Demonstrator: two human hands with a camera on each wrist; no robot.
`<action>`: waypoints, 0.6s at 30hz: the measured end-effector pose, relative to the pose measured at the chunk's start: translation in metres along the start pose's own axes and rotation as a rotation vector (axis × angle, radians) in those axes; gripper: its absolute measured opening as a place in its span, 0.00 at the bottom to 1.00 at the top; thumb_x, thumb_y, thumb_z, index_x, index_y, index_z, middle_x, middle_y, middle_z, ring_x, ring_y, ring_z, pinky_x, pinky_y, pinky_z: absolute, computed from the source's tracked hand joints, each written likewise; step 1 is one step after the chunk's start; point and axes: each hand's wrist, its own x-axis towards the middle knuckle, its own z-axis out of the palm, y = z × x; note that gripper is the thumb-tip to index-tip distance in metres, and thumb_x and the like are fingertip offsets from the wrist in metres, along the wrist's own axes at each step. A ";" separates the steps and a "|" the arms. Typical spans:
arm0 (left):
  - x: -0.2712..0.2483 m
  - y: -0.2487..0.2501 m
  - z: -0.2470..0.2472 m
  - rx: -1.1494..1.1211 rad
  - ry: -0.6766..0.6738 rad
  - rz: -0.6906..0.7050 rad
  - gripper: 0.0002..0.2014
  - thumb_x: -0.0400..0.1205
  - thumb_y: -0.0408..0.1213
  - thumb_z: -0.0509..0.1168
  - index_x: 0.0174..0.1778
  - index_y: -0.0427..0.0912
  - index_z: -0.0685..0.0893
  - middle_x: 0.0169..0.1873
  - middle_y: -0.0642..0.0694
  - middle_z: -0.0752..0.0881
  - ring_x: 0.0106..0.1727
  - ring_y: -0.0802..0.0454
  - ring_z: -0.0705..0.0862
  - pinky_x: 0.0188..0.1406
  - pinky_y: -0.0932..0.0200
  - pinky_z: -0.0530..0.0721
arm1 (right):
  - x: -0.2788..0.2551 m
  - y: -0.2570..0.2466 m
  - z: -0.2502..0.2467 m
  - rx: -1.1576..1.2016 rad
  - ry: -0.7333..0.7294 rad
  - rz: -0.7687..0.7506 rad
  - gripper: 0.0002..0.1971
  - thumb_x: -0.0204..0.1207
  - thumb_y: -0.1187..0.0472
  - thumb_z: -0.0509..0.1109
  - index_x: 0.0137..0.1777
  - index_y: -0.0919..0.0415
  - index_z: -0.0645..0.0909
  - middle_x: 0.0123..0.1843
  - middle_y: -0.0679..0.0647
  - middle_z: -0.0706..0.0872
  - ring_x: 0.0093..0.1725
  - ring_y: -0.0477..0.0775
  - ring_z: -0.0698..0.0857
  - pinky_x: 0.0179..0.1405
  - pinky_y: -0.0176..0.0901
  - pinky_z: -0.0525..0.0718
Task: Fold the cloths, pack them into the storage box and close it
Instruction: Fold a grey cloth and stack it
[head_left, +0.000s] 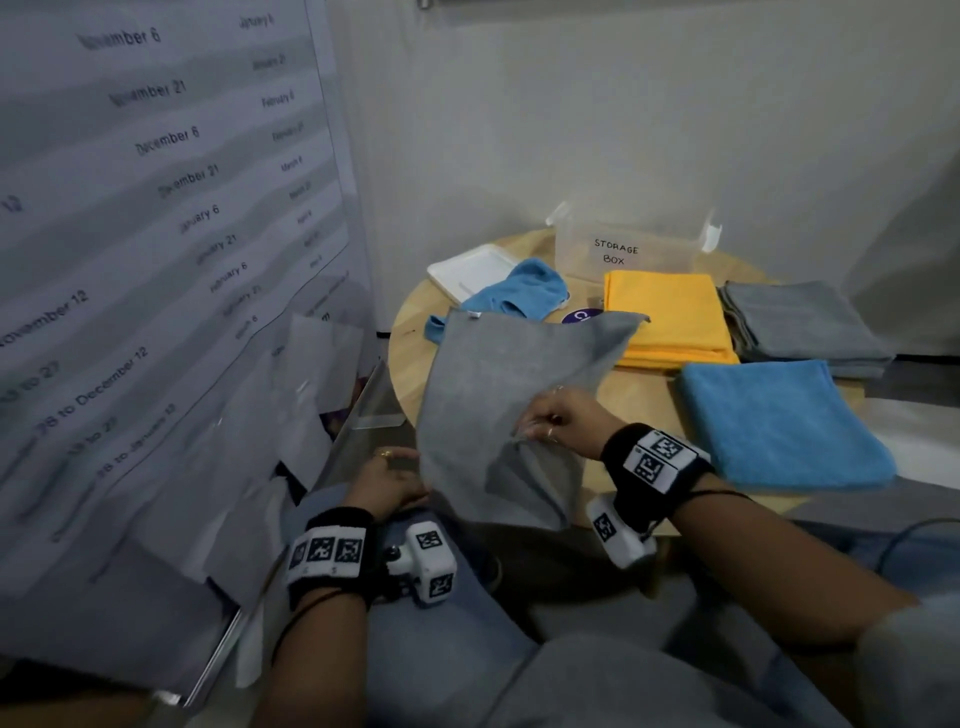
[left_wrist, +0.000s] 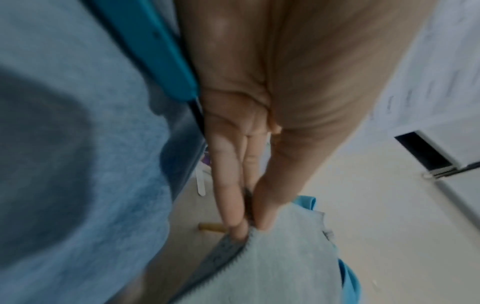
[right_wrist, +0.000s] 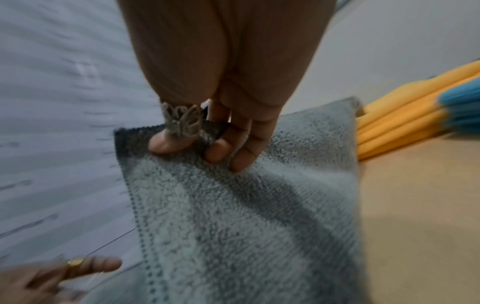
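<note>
A grey cloth (head_left: 498, 395) is held up over the near edge of the round wooden table (head_left: 639, 395). My left hand (head_left: 387, 480) pinches its lower left edge (left_wrist: 259, 257) between thumb and straight fingers. My right hand (head_left: 550, 421) pinches the cloth's near corner (right_wrist: 233, 205) between thumb and fingers. Folded cloths lie on the table: a yellow one (head_left: 670, 317), a grey one (head_left: 802, 325) and a blue one (head_left: 779, 421). An unfolded blue cloth (head_left: 519, 293) lies crumpled at the back left. The clear storage box (head_left: 623, 247) stands open at the back.
The box's white lid (head_left: 470, 270) lies left of the box, partly under the crumpled blue cloth. A large printed sheet with dates (head_left: 156, 208) hangs close on my left. My knees in blue jeans (head_left: 441, 623) are below the table's edge.
</note>
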 end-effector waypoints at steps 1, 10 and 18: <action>-0.001 -0.003 -0.001 0.001 -0.009 0.029 0.11 0.77 0.17 0.65 0.50 0.36 0.78 0.40 0.36 0.83 0.43 0.42 0.84 0.39 0.57 0.87 | 0.012 -0.009 0.010 -0.015 -0.056 -0.017 0.08 0.72 0.67 0.74 0.50 0.67 0.88 0.49 0.63 0.87 0.49 0.55 0.84 0.49 0.27 0.75; -0.003 0.003 0.004 0.007 -0.017 0.090 0.15 0.77 0.17 0.62 0.34 0.37 0.87 0.23 0.45 0.86 0.29 0.50 0.84 0.30 0.63 0.84 | 0.085 -0.043 0.071 -0.169 -0.289 0.058 0.12 0.72 0.63 0.74 0.56 0.64 0.84 0.56 0.59 0.87 0.57 0.57 0.84 0.48 0.34 0.72; 0.008 0.000 0.009 -0.061 0.107 0.051 0.18 0.80 0.26 0.66 0.23 0.37 0.74 0.23 0.42 0.75 0.30 0.49 0.83 0.31 0.62 0.87 | 0.096 -0.027 0.070 -0.198 -0.305 0.122 0.31 0.66 0.59 0.80 0.69 0.60 0.74 0.67 0.60 0.74 0.65 0.58 0.76 0.60 0.40 0.74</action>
